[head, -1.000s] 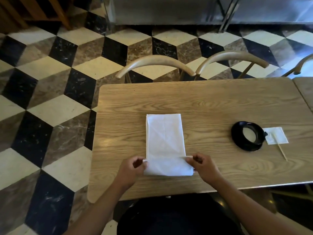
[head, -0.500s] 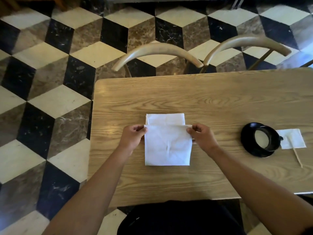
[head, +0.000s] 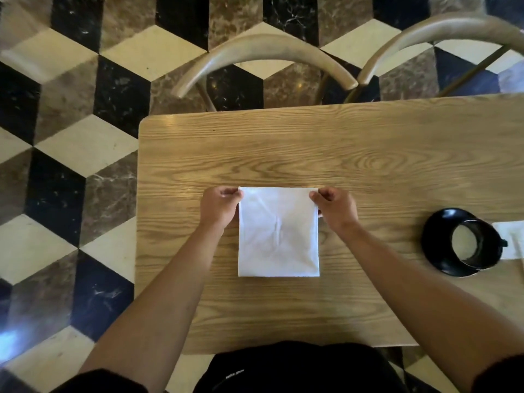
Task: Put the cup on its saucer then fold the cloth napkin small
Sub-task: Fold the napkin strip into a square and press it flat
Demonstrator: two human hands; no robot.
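A white cloth napkin (head: 278, 234) lies folded into a near-square on the wooden table (head: 312, 154). My left hand (head: 219, 207) pinches its far left corner and my right hand (head: 334, 207) pinches its far right corner, both at the napkin's far edge. At the right, a black cup (head: 476, 243) with a pale inside stands on its black saucer (head: 433, 251).
A white paper packet (head: 510, 239) lies just right of the saucer at the frame's edge. Two curved wooden chair backs (head: 263, 55) stand beyond the table's far edge. Chequered floor tiles (head: 71, 137) lie to the left.
Both hands carried the napkin's near edge away from me over the rest of the cloth until it met the far edge, halving the long strip into a near-square.
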